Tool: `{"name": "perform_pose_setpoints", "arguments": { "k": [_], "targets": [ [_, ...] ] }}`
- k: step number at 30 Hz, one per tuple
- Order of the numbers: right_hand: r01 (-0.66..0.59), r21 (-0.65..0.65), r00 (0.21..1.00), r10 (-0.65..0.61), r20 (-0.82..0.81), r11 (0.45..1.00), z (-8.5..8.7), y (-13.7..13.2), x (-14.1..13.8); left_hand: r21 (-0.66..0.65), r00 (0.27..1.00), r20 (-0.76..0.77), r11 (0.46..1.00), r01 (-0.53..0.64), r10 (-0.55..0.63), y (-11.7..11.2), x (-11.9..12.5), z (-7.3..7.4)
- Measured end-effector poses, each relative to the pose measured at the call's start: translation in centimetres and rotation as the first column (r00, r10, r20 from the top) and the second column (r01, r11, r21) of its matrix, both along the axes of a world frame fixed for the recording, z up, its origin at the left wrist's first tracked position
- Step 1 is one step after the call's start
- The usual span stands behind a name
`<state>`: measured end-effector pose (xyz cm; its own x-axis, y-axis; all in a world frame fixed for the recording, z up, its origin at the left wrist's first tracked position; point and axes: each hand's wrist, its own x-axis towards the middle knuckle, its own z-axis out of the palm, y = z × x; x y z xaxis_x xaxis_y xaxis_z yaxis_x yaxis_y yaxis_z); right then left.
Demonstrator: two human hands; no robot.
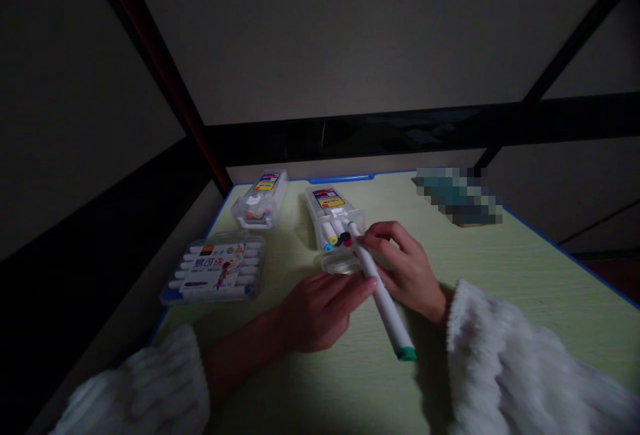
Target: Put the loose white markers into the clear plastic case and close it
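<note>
A white marker (383, 298) with green ends slants across the middle, its thicker green end pointing toward me. My right hand (407, 268) is closed on its upper part, fingertips at the far end. From the other side, my left hand (320, 312) pinches the barrel, one fingertip on top and the other fingers partly behind it. Just beyond my hands lies an opened clear plastic case (316, 212) holding several markers with blue, yellow, black and pink-red ends. Its transparent lid flap (340, 263) is folded down toward me, partly hidden by my left hand.
A second clear marker case (280, 194) lies at the back left. Nearer on the left is a flat pack of white markers (215, 272). A pixelated flat object (457, 198) rests at the back right. The pale green table (505, 262) has a blue edge, with a wall behind.
</note>
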<state>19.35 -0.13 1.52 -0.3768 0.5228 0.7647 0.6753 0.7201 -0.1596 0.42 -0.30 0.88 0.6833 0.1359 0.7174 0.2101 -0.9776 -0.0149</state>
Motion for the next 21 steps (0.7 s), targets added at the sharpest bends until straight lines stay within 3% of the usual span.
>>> {"name": "perform_pose_setpoints", "arguments": {
  "k": [3, 12, 21],
  "targets": [
    [0.022, -0.021, 1.0, -0.022, -0.007, 1.0, -0.05, 0.1, -0.02, -0.022, 1.0, -0.004, 1.0, -0.018, 0.018, 0.02, 0.08, -0.07],
    [0.053, -0.072, 0.998, -0.054, -0.013, 0.996, -0.18, 0.23, -0.12, -0.1, 0.995, -0.07, 0.993, 0.064, -0.071, 0.18, 0.1, -0.16],
    [0.065, -0.106, 0.997, -0.069, -0.039, 0.992, -0.21, 0.34, -0.12, -0.049, 0.99, -0.134, 0.998, 0.028, -0.034, 0.01, -0.01, 0.08]
  ]
}}
